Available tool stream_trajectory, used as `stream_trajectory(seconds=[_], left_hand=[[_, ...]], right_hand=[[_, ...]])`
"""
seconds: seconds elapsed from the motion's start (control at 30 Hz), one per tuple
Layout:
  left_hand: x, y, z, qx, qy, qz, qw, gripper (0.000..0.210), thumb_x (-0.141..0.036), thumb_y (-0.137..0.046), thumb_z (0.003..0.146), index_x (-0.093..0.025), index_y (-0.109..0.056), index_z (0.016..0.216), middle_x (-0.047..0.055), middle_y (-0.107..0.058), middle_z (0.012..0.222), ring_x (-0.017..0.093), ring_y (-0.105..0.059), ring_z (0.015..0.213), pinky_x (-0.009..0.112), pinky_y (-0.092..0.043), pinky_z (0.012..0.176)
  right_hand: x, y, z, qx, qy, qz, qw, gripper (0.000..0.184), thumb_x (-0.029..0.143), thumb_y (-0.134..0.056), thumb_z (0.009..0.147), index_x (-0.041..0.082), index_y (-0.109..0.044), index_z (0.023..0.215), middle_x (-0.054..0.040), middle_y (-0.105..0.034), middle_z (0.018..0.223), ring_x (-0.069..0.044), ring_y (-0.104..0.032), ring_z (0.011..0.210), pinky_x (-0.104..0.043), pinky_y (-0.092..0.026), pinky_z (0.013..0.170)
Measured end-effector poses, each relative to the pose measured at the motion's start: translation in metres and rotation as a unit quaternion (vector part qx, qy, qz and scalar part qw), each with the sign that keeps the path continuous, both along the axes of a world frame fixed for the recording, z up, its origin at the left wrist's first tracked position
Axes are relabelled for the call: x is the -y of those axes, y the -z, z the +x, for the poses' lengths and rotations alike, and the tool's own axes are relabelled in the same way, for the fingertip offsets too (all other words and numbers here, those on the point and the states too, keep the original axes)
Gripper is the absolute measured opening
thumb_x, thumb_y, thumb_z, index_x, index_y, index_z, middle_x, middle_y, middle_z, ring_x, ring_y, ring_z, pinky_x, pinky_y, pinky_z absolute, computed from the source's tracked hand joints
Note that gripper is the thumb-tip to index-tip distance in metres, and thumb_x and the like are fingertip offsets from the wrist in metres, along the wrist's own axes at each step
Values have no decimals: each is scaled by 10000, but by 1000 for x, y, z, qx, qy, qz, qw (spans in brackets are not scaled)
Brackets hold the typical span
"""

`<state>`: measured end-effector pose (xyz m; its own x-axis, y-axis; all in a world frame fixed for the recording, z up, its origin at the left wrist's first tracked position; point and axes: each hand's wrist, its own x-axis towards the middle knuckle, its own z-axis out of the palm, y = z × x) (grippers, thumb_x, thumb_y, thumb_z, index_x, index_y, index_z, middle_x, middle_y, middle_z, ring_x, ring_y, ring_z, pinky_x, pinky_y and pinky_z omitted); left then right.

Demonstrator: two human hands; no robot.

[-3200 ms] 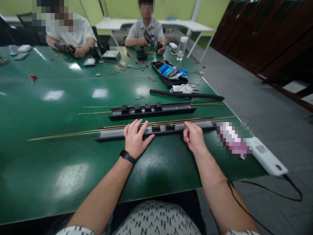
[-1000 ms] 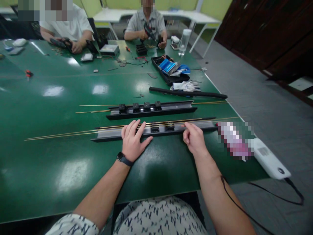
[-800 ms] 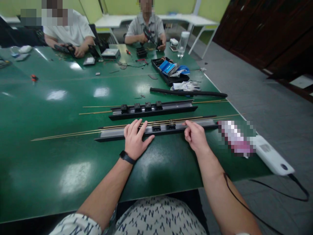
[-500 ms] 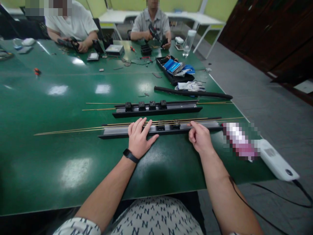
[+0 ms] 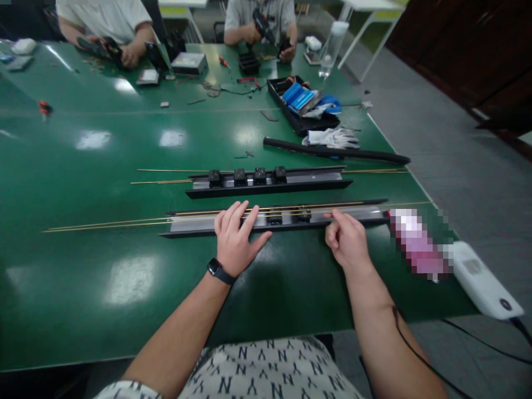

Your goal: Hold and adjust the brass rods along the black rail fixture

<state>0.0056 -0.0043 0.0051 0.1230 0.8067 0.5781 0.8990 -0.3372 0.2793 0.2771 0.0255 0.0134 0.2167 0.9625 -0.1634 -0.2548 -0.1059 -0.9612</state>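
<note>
L hand (image 5: pixel 236 244) lies w/ fingers spread over the near black channel (image 5: pixel 291 226), across the thin brass-coloured rods (image 5: pixel 75 226). R hand (image 5: pixel 348 238): fingers curled, index fwd at the rods; can't tell if it's pinching one. Channel sits under/btwn both hands, long axis approx L–R, R end slightly farther from the person; rods run nearly parallel, past both ends. Two blk blocks (image 5: pixel 303 214) btwn hands; far channel (image 5: pixel 270 189) beyond grip, approx parallel.
</note>
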Motion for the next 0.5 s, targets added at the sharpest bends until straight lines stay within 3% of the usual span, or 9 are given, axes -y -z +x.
stream_trajectory(seconds=[0.5], left_hand=[[-2, 3, -1, 4, 4, 18, 1000, 578, -545, -673, 905, -249, -598, 1397, 128, -594, 1453, 317, -493, 1402, 494, -272, 1192]], right_hand=[[-3, 1, 0, -4, -7, 18, 1000, 274, 407, -755, 842, 137, -714, 860, 41, -510, 396, -63, -309, 275, -185, -200, 289]])
